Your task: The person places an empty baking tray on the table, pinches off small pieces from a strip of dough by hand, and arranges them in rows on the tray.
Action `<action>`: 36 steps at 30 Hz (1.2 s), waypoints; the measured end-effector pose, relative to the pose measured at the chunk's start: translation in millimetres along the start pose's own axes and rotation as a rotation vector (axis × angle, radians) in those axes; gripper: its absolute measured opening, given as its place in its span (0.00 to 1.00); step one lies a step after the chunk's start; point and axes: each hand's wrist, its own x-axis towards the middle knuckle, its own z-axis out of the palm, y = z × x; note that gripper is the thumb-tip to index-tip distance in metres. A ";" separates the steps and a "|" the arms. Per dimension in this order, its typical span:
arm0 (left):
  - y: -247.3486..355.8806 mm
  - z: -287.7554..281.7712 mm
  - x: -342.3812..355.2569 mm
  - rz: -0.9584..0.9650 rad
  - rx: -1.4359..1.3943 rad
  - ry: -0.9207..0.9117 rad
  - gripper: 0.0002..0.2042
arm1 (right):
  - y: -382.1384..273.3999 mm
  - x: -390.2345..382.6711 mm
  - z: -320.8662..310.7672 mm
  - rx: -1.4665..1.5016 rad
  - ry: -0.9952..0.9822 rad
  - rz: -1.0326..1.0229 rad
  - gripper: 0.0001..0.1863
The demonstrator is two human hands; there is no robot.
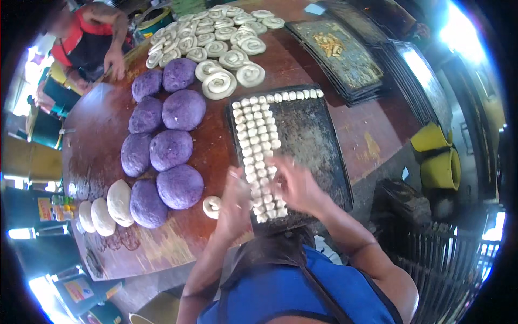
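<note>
A dark baking tray (313,146) lies on the brown table in front of me. Rows of small white dough pieces (253,140) fill its left side and top edge. My left hand (234,202) hovers at the tray's near left corner, fingers bent beside the dough rows. My right hand (297,186) reaches over the lower rows, its fingers touching the small pieces; motion blur hides whether it pinches one. A single coiled dough ring (211,206) lies on the table just left of my left hand.
Several large purple dough balls (171,149) and three white dough lumps (110,208) sit at the left. Coiled dough rings (218,43) cover the far table. Stacked dark trays (345,54) stand at the far right. Another person's hand (115,62) rests at the far left edge.
</note>
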 end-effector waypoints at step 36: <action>6.5 17.1 7.7 -0.153 -0.332 0.107 0.35 | 10.3 -6.7 1.1 -0.060 0.046 0.005 0.22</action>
